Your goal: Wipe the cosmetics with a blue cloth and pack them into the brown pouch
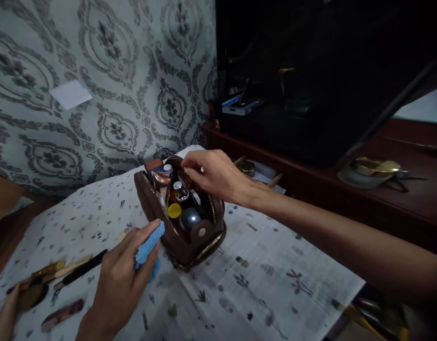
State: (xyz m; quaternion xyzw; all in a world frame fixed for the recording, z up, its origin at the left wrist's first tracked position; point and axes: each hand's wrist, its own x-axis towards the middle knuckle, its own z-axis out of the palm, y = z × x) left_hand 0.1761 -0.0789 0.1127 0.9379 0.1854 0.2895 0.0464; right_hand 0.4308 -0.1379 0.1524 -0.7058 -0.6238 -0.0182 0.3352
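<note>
A brown zippered cosmetic bag (193, 248) stands unzipped on the patterned cloth, packed with bottles and jars. Among its contents I see a silver-capped bottle (180, 190), a yellow lid (174, 210), a dark glittery round cap (190, 219) and a white-capped bottle (168, 168). My left hand (124, 272) is closed around a folded blue cloth (149, 244), beside the bag's near left side. Over the bag's far right rim, my right hand (214, 173) has its fingers curled and bent downward. What those fingertips grip is hidden or too small to make out.
Makeup brushes (81, 269) and a pinkish tube (62, 315) lie at the lower left. A white patterned cloth (240, 279) covers the table. Behind stand a papered wall (133, 71) and a dark mirror-like panel (311, 57). A gold-lidded jar (368, 173) sits on the red-brown ledge.
</note>
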